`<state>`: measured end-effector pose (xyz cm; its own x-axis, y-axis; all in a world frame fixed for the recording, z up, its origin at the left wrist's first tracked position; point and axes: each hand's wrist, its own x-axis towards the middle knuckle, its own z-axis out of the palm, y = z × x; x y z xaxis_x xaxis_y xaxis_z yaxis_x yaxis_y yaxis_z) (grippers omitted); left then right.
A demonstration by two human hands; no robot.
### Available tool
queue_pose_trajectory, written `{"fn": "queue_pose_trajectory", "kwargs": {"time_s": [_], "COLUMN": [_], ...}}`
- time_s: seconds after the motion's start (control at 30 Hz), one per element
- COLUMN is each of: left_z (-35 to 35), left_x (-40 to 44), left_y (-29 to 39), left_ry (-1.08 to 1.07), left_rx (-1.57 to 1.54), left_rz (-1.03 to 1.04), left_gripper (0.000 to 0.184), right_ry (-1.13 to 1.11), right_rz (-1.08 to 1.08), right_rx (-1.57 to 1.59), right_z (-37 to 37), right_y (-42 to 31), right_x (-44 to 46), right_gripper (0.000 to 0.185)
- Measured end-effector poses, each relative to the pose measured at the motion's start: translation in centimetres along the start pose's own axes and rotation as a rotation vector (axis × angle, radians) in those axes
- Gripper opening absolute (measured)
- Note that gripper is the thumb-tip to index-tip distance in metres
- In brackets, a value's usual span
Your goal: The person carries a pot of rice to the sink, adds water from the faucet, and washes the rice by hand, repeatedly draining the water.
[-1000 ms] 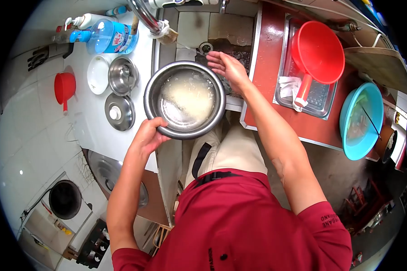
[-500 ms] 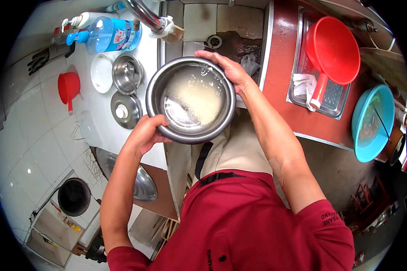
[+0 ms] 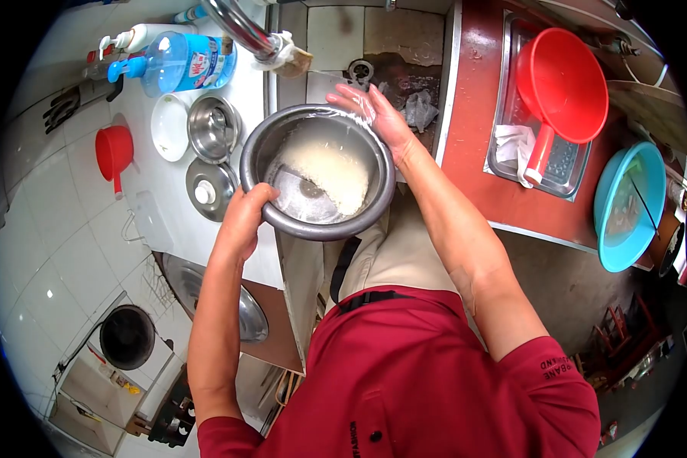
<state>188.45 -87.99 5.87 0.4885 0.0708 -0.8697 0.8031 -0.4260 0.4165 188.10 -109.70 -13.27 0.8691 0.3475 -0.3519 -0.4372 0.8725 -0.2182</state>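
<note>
A round grey metal pot (image 3: 256, 159) with a thick rim is held over the edge of the sink, tilted away from me. White rice (image 3: 332, 172) lies heaped in it toward the right, with a little cloudy water. My left hand (image 3: 246, 217) grips the near left rim, thumb over the edge and fingers beneath. My right hand (image 3: 385, 122) is against the far right rim, its fingers stretched out and apart. Clear water runs over the rim beside those fingers. The pot's underside is hidden.
The tiled sink (image 3: 404, 34) has a drain and a scrap of plastic. Left stand a steel bowl (image 3: 198, 126), a lid (image 3: 220, 200), a white bowl (image 3: 169, 126) and a blue soap bottle (image 3: 179, 65). Right are a red dipper (image 3: 565, 84) and a turquoise basin (image 3: 607, 229). The faucet (image 3: 240, 27) is above.
The pot has tipped further away from me and shifted slightly left. Water now spills over its far rim. My right fingers have spread, and my left hand has moved up along the rim.
</note>
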Motion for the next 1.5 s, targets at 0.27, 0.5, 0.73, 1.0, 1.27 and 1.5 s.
{"fn": "queue_pose_trajectory", "kwargs": {"time_s": [0.27,0.5,0.73,1.0,1.27,1.5], "left_z": [0.3,1.1,1.4,1.5,2.1,1.9], "left_x": [-0.1,-1.4,-1.6,-1.3,-1.6,-1.1], "left_y": [0.6,3.1,4.9,5.5,6.8,7.3], "left_ry": [0.076,0.045,0.065,0.067,0.108,0.14], "left_rx": [0.04,0.134,0.274,0.339,0.419,0.466], "left_rz": [0.104,0.159,0.151,0.23,0.271,0.268], "left_gripper": [0.039,0.042,0.043,0.042,0.041,0.043], "right_ry": [-0.01,-0.018,-0.031,-0.016,-0.006,-0.009], "right_rz": [0.018,0.037,0.043,0.016,-0.016,0.013], "right_rx": [0.039,0.09,0.143,0.152,0.137,0.27], "right_z": [0.3,-0.1,-0.5,-0.2,0.3,0.4], "right_y": [-0.2,0.0,0.5,0.7,0.5,0.1], "right_x": [0.1,0.2,0.6,0.2,0.2,0.4], "right_gripper": [0.07,0.071,0.071,0.07,0.075,0.08]}}
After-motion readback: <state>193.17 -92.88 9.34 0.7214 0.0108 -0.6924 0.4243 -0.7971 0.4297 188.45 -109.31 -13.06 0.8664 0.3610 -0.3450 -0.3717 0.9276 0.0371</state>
